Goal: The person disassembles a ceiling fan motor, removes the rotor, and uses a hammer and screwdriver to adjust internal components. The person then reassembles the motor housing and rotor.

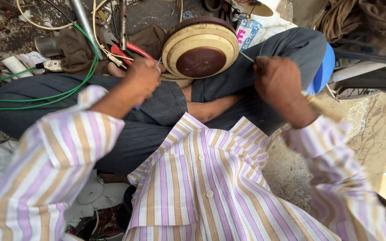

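Hands worked at lap: left hand closed on something hidden, right hand pinched thin metal rod touching round cream housing w/ brown centre. White printed bag far right; bare floor right.

Both hands fisted: L hand, R hand, forearms raised.

Two hands are in view — the left hand at about ten o'clock, the right hand at two o'clock. One round cream housing with a brown centre sits at twelve o'clock between them. One green cable loops at nine o'clock — one pair of red-handled pliers at eleven, one metal tube beyond it.
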